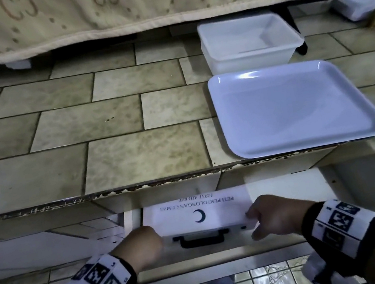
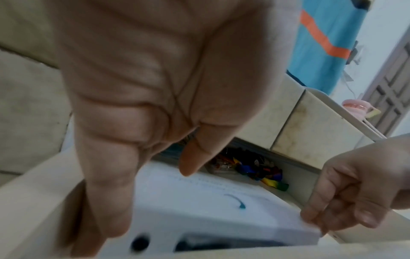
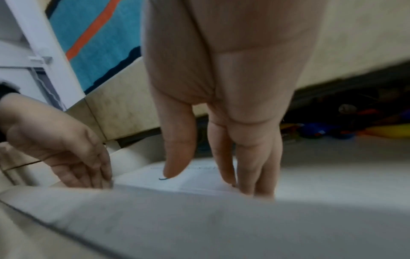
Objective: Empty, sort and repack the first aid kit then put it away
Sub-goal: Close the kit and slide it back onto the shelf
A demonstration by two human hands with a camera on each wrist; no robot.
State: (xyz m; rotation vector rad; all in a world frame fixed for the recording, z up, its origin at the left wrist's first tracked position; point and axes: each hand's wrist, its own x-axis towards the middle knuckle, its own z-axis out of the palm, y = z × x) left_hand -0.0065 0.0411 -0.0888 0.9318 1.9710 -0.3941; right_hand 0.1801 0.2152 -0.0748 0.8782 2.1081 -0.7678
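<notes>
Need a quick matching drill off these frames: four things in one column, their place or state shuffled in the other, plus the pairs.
Things:
1. first aid kit
2. white tub
3. blue tray
4. kit handle

Places or states:
A. on the tiled counter, at its near right edge
B. black, on the side of the case facing the person
C. in the open drawer under the counter, a hand at each end
D. at the back of the counter, behind the tray

Pairs: 1-C, 2-D, 3-A, 4-B

The left hand and right hand grip the kit's two ends.
</notes>
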